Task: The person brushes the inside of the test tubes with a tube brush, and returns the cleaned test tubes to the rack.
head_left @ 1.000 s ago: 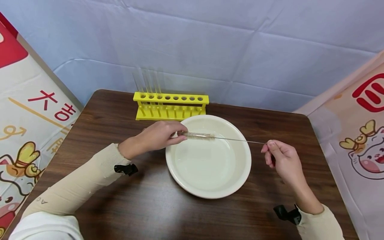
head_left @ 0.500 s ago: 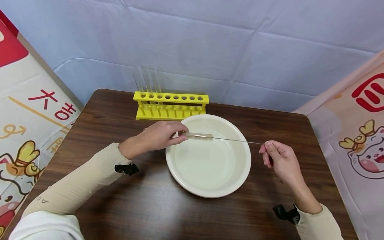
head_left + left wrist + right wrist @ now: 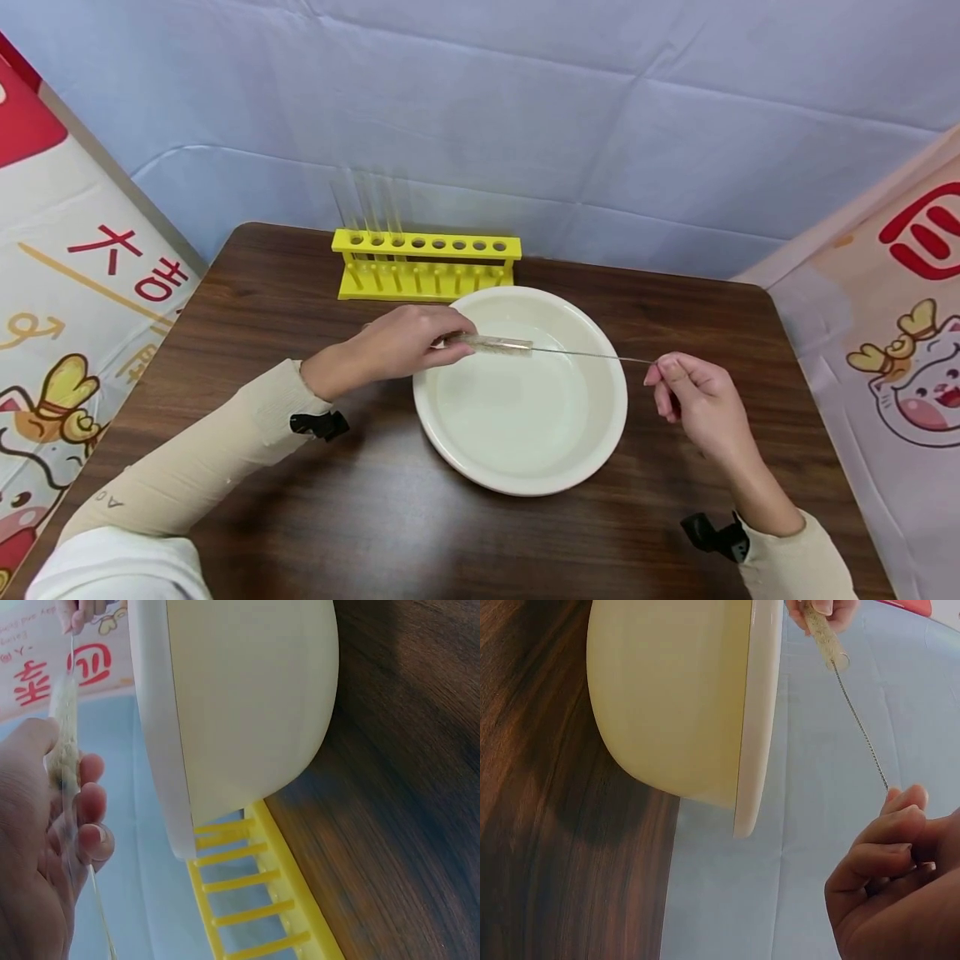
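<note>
Over the white basin (image 3: 525,467), my left hand (image 3: 408,340) grips a clear glass test tube (image 3: 513,345) lying nearly level, its mouth toward the right. Inside the tube are the pale bristles of a test tube brush (image 3: 66,742). The brush's twisted wire handle (image 3: 861,727) runs out of the mouth to my right hand (image 3: 701,400), which pinches its end between thumb and fingers beyond the basin's right rim. The left fingers hide the closed end of the tube in the head view. Below them, the left wrist view shows a thin pale streak (image 3: 101,911).
A yellow test tube rack (image 3: 427,243) stands behind the basin, with several clear test tubes (image 3: 378,208) in its left holes. The brown wooden table (image 3: 360,517) carries both. A pale blue cloth (image 3: 480,125) hangs at the back, and printed banners flank both sides.
My right hand has shifted slightly left, pushing the brush deeper. Bristles that stuck out at the tube's mouth are now inside it. My left hand has barely moved.
</note>
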